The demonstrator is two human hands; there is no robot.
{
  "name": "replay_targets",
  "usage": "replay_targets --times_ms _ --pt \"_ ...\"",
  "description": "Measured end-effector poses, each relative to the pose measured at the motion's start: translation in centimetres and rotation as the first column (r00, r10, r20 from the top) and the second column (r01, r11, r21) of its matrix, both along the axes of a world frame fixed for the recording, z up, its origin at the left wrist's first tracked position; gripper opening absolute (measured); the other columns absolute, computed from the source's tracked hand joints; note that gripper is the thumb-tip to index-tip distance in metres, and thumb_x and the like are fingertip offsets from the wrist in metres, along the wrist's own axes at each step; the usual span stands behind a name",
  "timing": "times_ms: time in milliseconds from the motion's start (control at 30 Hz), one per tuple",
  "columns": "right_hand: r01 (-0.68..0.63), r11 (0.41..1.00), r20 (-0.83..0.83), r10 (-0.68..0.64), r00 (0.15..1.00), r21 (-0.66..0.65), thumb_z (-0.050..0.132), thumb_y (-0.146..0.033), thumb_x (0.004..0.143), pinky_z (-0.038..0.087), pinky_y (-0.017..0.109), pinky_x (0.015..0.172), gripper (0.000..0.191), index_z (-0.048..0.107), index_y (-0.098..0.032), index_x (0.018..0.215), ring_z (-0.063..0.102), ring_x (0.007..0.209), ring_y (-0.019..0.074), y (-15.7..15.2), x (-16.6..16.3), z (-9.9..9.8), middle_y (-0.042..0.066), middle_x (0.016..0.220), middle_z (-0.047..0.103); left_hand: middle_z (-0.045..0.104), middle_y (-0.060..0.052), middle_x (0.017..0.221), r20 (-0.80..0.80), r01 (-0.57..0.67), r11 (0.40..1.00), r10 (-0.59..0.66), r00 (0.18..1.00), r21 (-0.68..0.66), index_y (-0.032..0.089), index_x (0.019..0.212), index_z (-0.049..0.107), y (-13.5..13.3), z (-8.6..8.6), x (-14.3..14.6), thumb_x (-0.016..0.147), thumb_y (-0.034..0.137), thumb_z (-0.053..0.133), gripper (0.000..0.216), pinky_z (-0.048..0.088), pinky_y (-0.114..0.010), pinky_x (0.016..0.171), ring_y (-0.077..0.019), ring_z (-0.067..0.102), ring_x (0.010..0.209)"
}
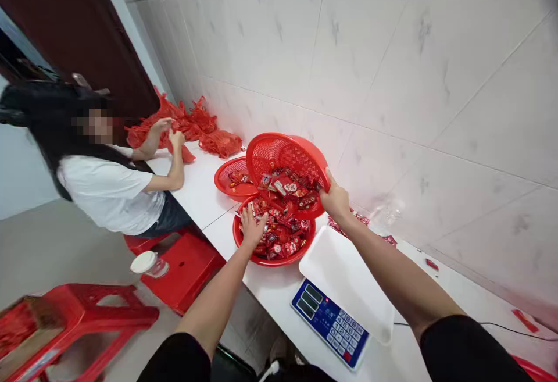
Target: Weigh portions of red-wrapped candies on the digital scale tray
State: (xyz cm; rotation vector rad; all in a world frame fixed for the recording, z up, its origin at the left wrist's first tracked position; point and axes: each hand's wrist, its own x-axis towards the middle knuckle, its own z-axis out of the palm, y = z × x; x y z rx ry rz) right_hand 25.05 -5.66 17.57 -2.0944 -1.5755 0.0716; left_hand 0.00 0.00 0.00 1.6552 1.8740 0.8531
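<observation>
My right hand [335, 199] grips the rim of a red mesh basket [272, 152], which is tilted with small red-wrapped packets [290, 187] in its lower side. Directly below it, a second red basket [279, 264] stands on the white table, full of similar red packets [283, 239]. Over that lower basket's left side, my left hand [253, 225] rests on the packets with its fingers spread. Behind and to the left is a third red basket [222, 181] holding a few packets, partly hidden by the tilted one.
A digital scale [331, 321] with a white tray [349, 274] stands near the table's front edge. At left, a co-worker [104, 187] handles red mesh bags [174, 120]. Red stools [187, 271] and a lidded plastic jar [149, 264] are at lower left. A tiled wall [349, 68] borders the table.
</observation>
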Motion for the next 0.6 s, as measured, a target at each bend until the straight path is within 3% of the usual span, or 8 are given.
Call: replay_targets --times_ms 200,300,400,600 --pt "-0.008 1.0 0.001 0.008 1.0 0.025 0.045 -0.024 0.084 0.045 0.029 0.075 0.071 0.016 -0.021 0.149 0.065 0.084 0.0222 0.6 0.7 0.2 0.007 0.098 0.07 0.009 -0.01 0.156 0.007 0.03 0.996 -0.03 1.0 -0.086 0.026 0.15 0.007 0.9 -0.2 1.3 0.08 0.066 0.042 0.088 0.013 -0.054 0.112 -0.03 0.006 0.143" --pt "0.001 0.999 -0.042 0.0 0.999 0.033 0.043 -0.022 0.084 0.046 0.029 0.074 0.069 0.019 -0.022 0.149 0.065 0.08 0.022 0.8 1.7 -0.6 0.006 0.094 0.071 0.009 -0.01 0.156 -0.009 0.045 0.996 -0.046 0.999 -0.072 0.027 0.15 0.006 1.5 0.2 1.9 0.079 0.069 0.039 0.089 0.013 -0.06 0.109 -0.0315 0.006 0.143" --pt "-0.015 0.995 -0.047 0.019 0.999 0.094 0.045 -0.02 0.082 0.047 0.029 0.076 0.071 0.021 -0.024 0.148 0.065 0.085 0.0219 0.8 2.3 -1.2 0.005 0.104 0.069 0.007 -0.011 0.156 -0.034 0.042 0.996 -0.045 0.998 -0.084 0.027 0.15 0.007 2.1 0.5 2.7 0.078 0.071 0.039 0.09 0.011 -0.063 0.108 -0.0326 0.004 0.143" --pt "-0.057 0.984 -0.083 0.073 0.994 0.171 0.045 -0.017 0.08 0.049 0.029 0.077 0.072 0.022 -0.025 0.148 0.065 0.084 0.0208 0.7 3.4 -0.7 0.003 0.11 0.067 0.008 -0.012 0.156 -0.079 0.005 1.0 -0.006 0.997 -0.013 0.025 0.149 0.013 3.2 1.5 3.9 0.08 0.07 0.036 0.086 0.009 -0.063 0.108 -0.0322 0.005 0.143"
